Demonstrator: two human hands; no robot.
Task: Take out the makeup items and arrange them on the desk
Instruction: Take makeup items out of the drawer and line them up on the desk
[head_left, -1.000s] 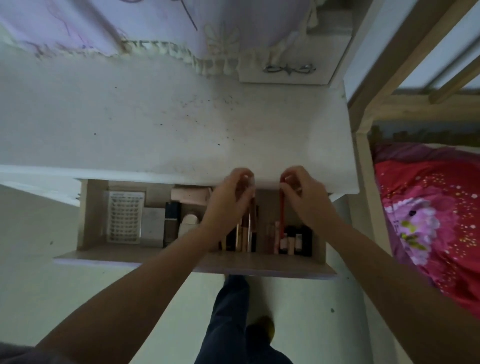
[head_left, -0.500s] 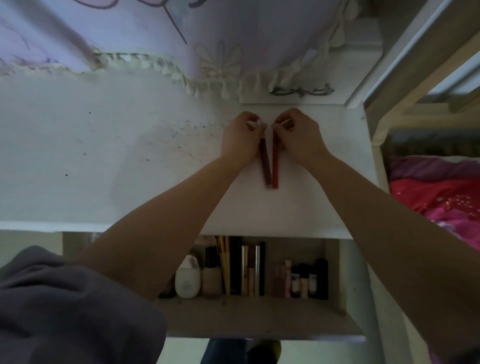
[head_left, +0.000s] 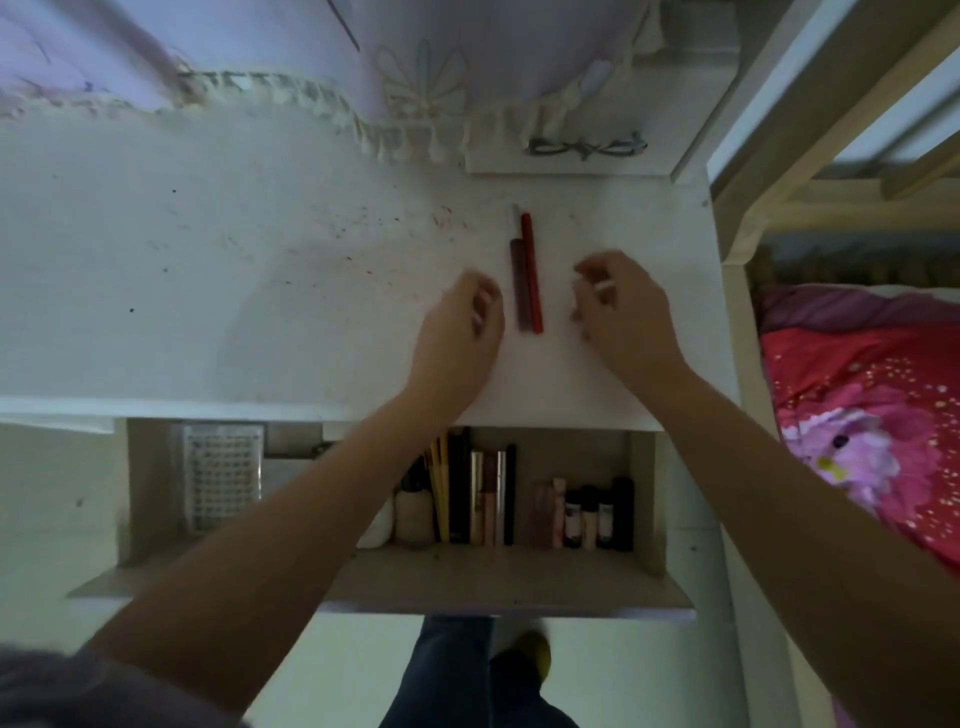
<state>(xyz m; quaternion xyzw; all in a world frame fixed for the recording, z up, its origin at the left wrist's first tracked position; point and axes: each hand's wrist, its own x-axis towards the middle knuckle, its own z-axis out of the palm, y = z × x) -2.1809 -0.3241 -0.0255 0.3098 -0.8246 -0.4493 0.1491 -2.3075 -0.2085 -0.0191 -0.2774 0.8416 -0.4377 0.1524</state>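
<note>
Two slim makeup sticks lie side by side on the white desk (head_left: 208, 270): a dark brown one (head_left: 517, 283) and a red one (head_left: 532, 270). My left hand (head_left: 460, 332) hovers just left of them, fingers loosely curled, holding nothing. My right hand (head_left: 621, 312) hovers just right of them, also loosely curled and empty. Below the desk edge the drawer (head_left: 498, 577) stands pulled out, with several makeup tubes, bottles and pencils (head_left: 488, 499) lined up inside.
A clear gridded box (head_left: 221, 475) sits in the drawer's left part. Eyeglasses (head_left: 587, 148) lie on a raised shelf at the desk's back right. A lilac fringed cloth (head_left: 363, 78) hangs over the desk's back edge. A bed with a pink cover (head_left: 872, 415) is to the right.
Both hands let go of the two sticks and drew back toward me, leaving the sticks lying on the desk. Earlier they lifted them out of the drawer.
</note>
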